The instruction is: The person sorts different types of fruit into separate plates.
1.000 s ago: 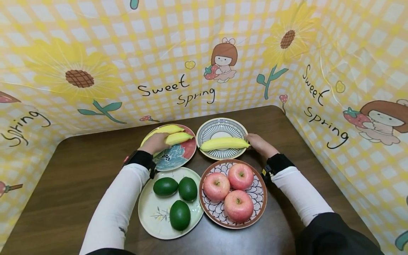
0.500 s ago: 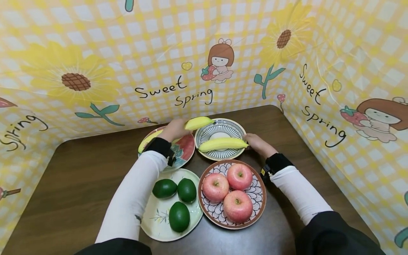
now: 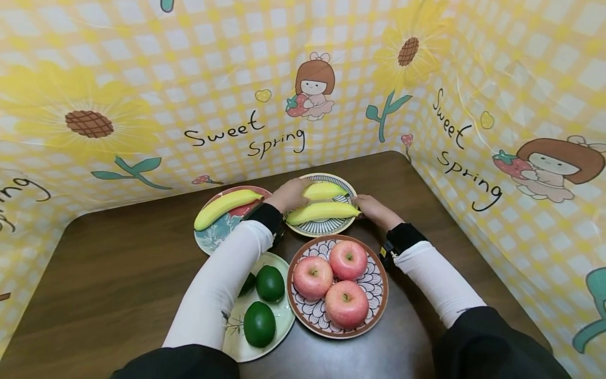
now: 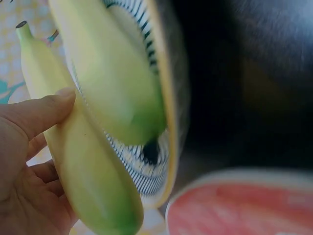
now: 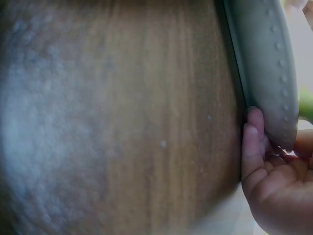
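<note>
My left hand grips a yellow banana low over the black-and-white striped plate at the back. In the left wrist view, the thumb lies along one side of this banana, the fingers behind it. A second banana lies across that plate, in front of the held one. At the plate's right edge, my right hand holds the rim; the right wrist view has fingertips under the plate and the thumb at its edge. A third banana rests on the red-and-blue floral plate.
In front stand a brown-rimmed plate with three apples and a pale plate with dark green oval fruits, partly behind my left sleeve. A yellow checked cloth borders the wooden table at the back and right.
My left hand has lifted one banana off the floral plate and carried it right, over the striped plate. My right hand stays at the striped plate's rim. The head view has shifted slightly.
</note>
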The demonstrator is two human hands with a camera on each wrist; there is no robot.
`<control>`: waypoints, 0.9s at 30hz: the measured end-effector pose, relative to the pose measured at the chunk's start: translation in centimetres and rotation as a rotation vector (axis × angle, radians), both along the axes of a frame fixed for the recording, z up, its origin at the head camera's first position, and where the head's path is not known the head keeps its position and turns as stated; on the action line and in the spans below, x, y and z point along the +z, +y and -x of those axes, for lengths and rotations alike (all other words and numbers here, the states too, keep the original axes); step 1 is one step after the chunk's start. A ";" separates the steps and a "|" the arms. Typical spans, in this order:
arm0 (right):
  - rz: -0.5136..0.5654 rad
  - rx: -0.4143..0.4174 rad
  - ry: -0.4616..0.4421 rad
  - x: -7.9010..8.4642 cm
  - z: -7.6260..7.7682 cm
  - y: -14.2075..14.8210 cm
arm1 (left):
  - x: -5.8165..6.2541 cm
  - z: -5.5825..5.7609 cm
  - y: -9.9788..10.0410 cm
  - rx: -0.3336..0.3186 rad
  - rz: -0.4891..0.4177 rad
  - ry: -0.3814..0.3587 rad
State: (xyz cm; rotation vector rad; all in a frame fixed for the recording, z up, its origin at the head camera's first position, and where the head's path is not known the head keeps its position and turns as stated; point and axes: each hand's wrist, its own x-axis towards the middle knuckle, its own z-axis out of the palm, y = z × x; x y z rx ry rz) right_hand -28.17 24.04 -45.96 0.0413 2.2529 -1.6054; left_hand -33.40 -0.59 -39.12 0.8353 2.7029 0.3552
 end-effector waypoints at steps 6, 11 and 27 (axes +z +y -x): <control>-0.009 0.000 0.009 0.2 0.0 -0.4 | -0.6 -0.3 0.3 -0.037 0.021 0.026; -0.019 -0.006 0.011 0.3 0.0 -0.3 | -1.0 -0.2 0.1 -0.078 0.046 0.032; -0.037 -0.008 -0.003 0.2 0.1 -0.1 | -1.5 -0.4 0.0 -0.118 0.007 0.027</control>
